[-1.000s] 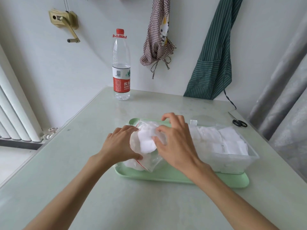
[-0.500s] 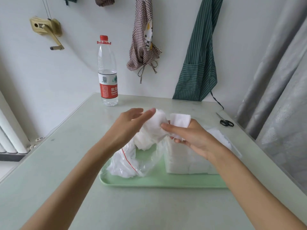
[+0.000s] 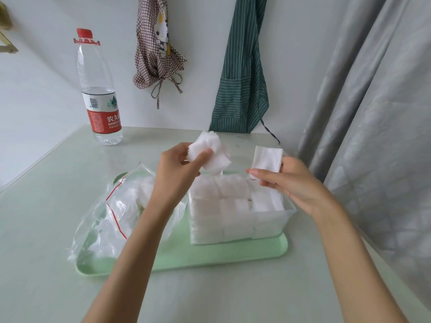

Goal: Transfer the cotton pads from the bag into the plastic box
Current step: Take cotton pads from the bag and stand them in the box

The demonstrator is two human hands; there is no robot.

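My left hand [image 3: 177, 169] grips a loose bunch of white cotton pads [image 3: 210, 150] above the back of the clear plastic box [image 3: 270, 220]. Rows of stacked pads fill that box. To the right, my right hand [image 3: 286, 180] pinches a small neat stack of pads [image 3: 267, 159] above the box's far right corner. The clear zip bag [image 3: 116, 213] with a red seal line lies slumped on the left half of the green tray [image 3: 210, 255], with some pads inside it.
A water bottle [image 3: 100, 89] stands at the table's back left. A checked cloth [image 3: 158, 47] and a green striped apron [image 3: 242, 73] hang on the wall. Grey curtains [image 3: 373, 113] hang close along the right side.
Both hands have lifted out of the bag and drawn apart. The left now holds a bunch of pads higher, and the right has carried its small stack to the right.
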